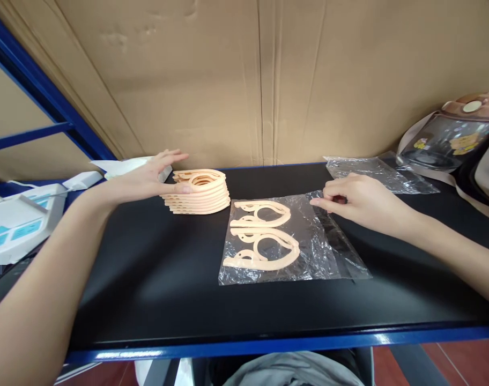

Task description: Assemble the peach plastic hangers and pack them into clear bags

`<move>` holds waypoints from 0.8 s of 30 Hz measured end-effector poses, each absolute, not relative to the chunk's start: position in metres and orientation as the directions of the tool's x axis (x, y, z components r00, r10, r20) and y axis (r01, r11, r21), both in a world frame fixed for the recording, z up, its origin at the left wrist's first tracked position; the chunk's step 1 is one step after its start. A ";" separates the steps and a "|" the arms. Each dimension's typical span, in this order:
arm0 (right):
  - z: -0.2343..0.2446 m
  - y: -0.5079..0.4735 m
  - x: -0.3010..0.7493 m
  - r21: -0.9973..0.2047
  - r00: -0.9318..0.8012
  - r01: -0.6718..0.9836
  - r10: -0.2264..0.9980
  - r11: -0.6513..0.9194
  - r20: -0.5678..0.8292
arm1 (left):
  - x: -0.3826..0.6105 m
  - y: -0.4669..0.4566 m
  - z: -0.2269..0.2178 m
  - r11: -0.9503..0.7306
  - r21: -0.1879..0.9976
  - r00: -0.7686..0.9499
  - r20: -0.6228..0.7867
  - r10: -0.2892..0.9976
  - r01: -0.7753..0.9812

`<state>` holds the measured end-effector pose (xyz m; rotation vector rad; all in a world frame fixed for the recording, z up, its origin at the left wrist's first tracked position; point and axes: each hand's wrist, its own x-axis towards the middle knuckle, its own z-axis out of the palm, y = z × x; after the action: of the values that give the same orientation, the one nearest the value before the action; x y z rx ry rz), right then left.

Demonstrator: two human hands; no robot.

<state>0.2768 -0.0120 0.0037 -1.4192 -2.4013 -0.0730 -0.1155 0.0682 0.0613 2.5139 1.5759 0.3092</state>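
A stack of peach-coloured folding plastic hangers [204, 195] stands at the left middle of the black tabletop. My left hand [156, 174] reaches over its left side, fingers stretched out and thumb apart, the thumb tip at the top hanger; whether it presses on it I cannot tell. Right of the stack lies a clear plastic bag [317, 252] with two more such hangers [264, 246] flat inside, one above the other. At the bag's upper right edge, my right hand [353, 201] has thumb and forefinger closed on the film.
More clear bags [373, 171] lie at the back right, beside a strapped drinking bottle [449, 134]. White boxes with blue labels [23, 220] stand at the far left. Cardboard [188, 80] walls the back, and a blue edge [228, 347] borders the table's front.
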 end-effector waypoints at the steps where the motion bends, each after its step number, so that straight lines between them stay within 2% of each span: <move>1: 0.004 -0.012 0.277 -0.136 -0.434 0.857 0.838 0.497 0.330 | -0.117 0.071 0.059 -0.436 0.235 0.436 0.055 0.898 0.869; 4: 0.005 -0.012 0.276 -0.130 -0.435 0.855 0.831 0.501 0.347 | -0.120 0.076 0.055 -0.457 0.242 0.469 0.010 0.883 0.856; 11: 0.006 -0.013 0.273 -0.127 -0.433 0.858 0.832 0.498 0.347 | -0.120 0.077 0.055 -0.489 0.258 0.488 0.073 0.870 0.833; 15: 0.005 -0.013 0.273 -0.130 -0.412 0.861 0.824 0.492 0.389 | -0.107 0.070 0.056 -0.489 0.313 0.460 0.166 0.872 0.814; 18: 0.005 -0.015 0.271 -0.187 -0.361 0.861 0.827 0.473 0.432 | -0.087 0.057 0.057 -0.559 0.356 0.476 0.298 0.828 0.749; 22: 0.003 -0.024 0.261 -0.367 -0.323 0.791 0.843 0.490 0.430 | -0.054 0.036 0.046 -0.711 0.244 0.578 0.439 0.688 0.660; 24: 0.001 -0.029 0.255 -0.373 -0.365 0.745 0.806 0.553 0.465 | -0.039 0.027 0.036 -0.765 0.168 0.635 0.464 0.617 0.621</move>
<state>0.2547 -0.0289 0.0011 -1.2419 -2.1782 0.1309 -0.0394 0.0274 0.0355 2.8474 1.0785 0.8035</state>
